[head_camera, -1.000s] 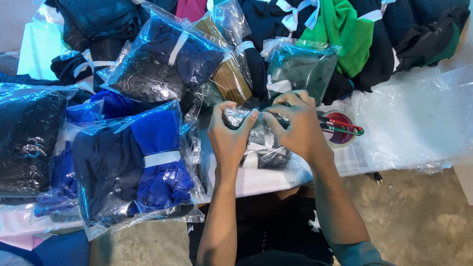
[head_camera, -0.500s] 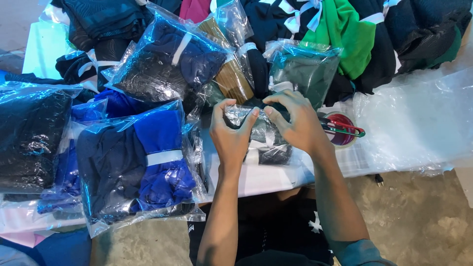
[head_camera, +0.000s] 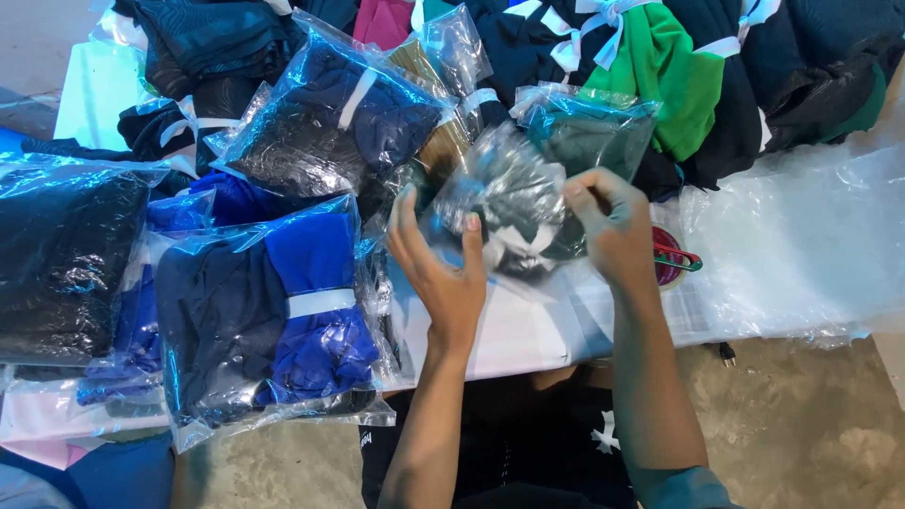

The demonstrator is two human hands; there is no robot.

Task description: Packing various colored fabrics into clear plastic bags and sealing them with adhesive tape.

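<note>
Both hands, left (head_camera: 441,273) and right (head_camera: 613,226), grip a clear bag (head_camera: 509,203) holding a dark garment above the table (head_camera: 528,330), packed but seemingly unsealed, while bagged bundles (head_camera: 264,311) lie alongside.

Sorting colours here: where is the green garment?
In the head view, the green garment lies at the top right, among dark tied bundles, beyond the right hand.
</note>
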